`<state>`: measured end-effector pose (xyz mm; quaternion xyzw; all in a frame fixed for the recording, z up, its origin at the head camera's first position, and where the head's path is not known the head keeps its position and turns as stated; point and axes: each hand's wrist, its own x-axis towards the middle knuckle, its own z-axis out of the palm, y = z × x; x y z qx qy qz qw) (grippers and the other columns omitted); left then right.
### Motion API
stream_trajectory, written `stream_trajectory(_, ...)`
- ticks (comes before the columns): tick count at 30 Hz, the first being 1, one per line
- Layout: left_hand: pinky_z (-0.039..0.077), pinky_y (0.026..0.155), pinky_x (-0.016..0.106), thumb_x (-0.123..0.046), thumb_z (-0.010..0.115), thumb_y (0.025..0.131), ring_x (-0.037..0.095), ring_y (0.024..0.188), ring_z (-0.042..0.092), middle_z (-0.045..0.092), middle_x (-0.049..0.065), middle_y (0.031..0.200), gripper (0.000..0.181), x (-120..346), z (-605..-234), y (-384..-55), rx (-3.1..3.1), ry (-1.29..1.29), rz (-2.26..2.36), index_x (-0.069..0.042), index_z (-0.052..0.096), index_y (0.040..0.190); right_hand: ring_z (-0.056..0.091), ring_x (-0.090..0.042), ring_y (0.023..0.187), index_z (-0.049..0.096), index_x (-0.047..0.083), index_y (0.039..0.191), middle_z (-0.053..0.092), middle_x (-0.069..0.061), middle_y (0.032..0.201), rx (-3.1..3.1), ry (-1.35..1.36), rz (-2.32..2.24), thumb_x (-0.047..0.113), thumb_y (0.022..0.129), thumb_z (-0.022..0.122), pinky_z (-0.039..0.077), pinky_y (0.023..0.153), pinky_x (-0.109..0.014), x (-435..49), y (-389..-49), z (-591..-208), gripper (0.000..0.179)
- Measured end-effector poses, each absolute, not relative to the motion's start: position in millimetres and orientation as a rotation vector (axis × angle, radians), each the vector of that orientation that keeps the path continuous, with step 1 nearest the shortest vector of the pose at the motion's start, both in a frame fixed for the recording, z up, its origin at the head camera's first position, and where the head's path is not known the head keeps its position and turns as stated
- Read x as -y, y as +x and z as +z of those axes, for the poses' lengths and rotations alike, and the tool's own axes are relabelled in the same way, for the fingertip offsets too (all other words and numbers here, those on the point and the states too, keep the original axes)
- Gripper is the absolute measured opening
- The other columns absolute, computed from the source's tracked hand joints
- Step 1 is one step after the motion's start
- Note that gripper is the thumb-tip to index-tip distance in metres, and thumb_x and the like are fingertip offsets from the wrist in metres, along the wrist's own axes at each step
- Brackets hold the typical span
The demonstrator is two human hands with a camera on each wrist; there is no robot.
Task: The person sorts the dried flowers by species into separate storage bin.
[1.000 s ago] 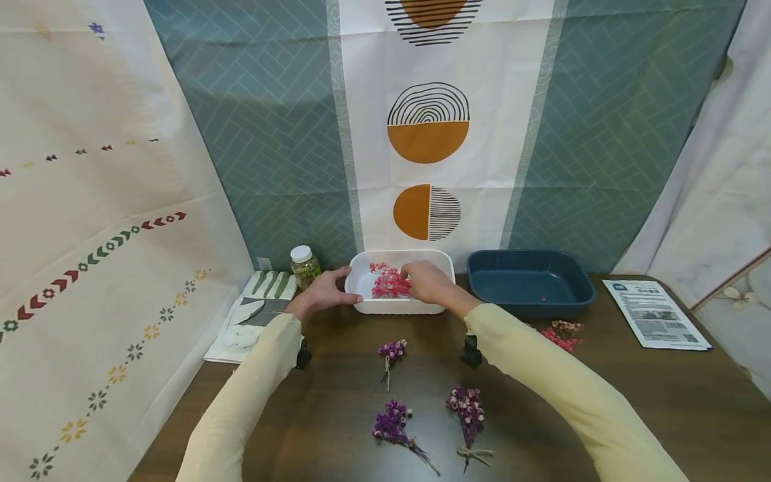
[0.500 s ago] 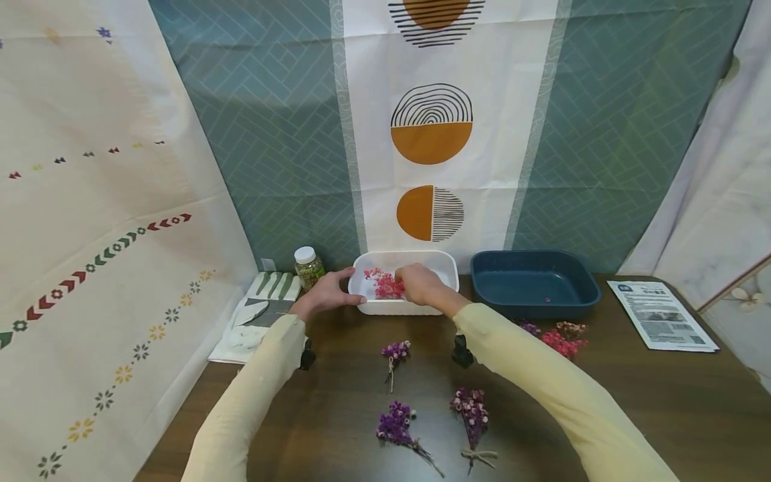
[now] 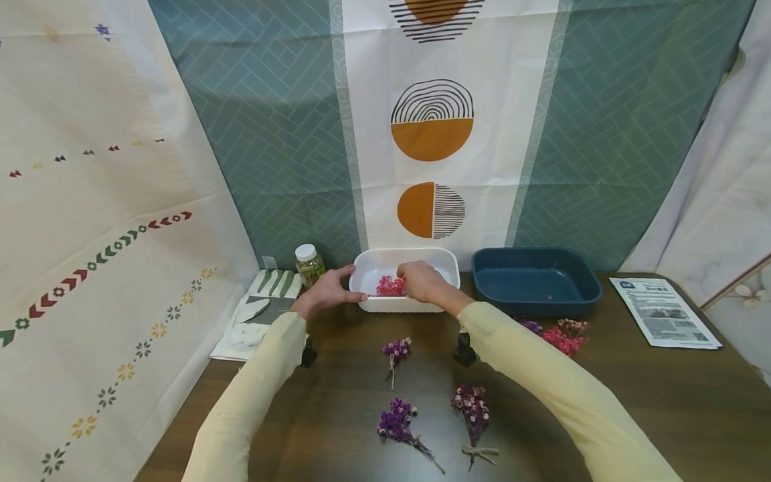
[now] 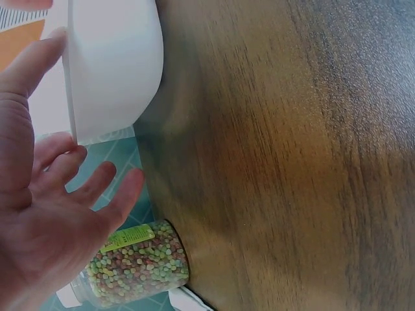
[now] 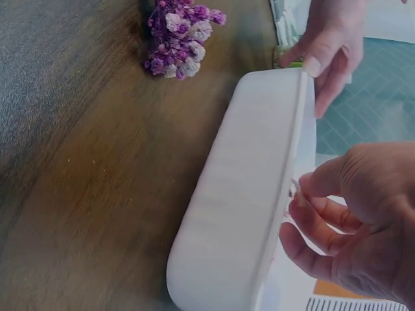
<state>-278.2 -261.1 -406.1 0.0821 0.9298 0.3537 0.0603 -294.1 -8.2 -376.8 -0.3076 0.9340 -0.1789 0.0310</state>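
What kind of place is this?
Probably a makeshift flower-craft spot, perhaps indoors: small purple flower bunches lie on a wooden table, a white tub holds pink flowers, and a patterned cloth hangs behind.

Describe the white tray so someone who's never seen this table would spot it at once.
At the far edge of the table, before the hanging cloth, stands the white tray, left of the blue tray. The left hand holds its left end. Its colour and the pink flowers inside set it apart.
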Motion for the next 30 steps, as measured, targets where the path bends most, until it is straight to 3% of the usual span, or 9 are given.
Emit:
stream_trajectory(9, 0.034, 0.11, 0.055, -0.032, 0.083, 0.082, 0.037, 0.139, 0.039, 0.04, 0.019, 0.154, 0.091, 261, -407, -280, -2.802, 0.234, 1.09, -0.001, 0.036, 0.154, 0.058, -0.018, 0.067, 0.064, -0.005, 0.123, 0.068, -0.009, 0.088, -2.916, -1.035, -0.751, 0.0, 0.094, 0.057, 0.053, 0.07, -0.037, -28, -287, -360, 0.03)
stream_trajectory(12, 0.033, 0.11, 0.056, -0.033, 0.082, 0.082, 0.037, 0.139, 0.038, 0.038, 0.02, 0.155, 0.092, 261, -407, -279, -2.798, 0.231, 1.084, -0.001, 0.035, 0.154, 0.054, -0.017, 0.063, 0.062, -0.006, 0.125, 0.067, -0.01, 0.088, -2.885, -1.021, -0.836, 0.002, 0.096, 0.056, 0.049, 0.067, -0.036, -46, -280, -353, 0.03)
stream_trajectory(21, 0.03, 0.112, 0.055, -0.033, 0.082, 0.082, 0.037, 0.142, 0.034, 0.037, 0.02, 0.155, 0.093, 260, -404, -280, -2.8, 0.247, 1.07, 0.001, 0.034, 0.153, 0.065, -0.03, 0.086, 0.061, -0.007, 0.124, 0.068, -0.015, 0.097, -2.906, -0.899, -0.929, 0.005, 0.096, 0.063, 0.054, 0.074, -0.045, -117, -263, -337, 0.031)
stream_trajectory(30, 0.03, 0.112, 0.056, -0.033, 0.081, 0.083, 0.038, 0.142, 0.034, 0.036, 0.021, 0.155, 0.092, 260, -406, -280, -2.813, 0.258, 1.048, 0.002, 0.033, 0.154, 0.065, -0.022, 0.074, 0.059, -0.009, 0.124, 0.068, -0.013, 0.094, -2.928, -0.829, -0.941, 0.005, 0.095, 0.066, 0.052, 0.06, -0.036, -180, -229, -335, 0.034)
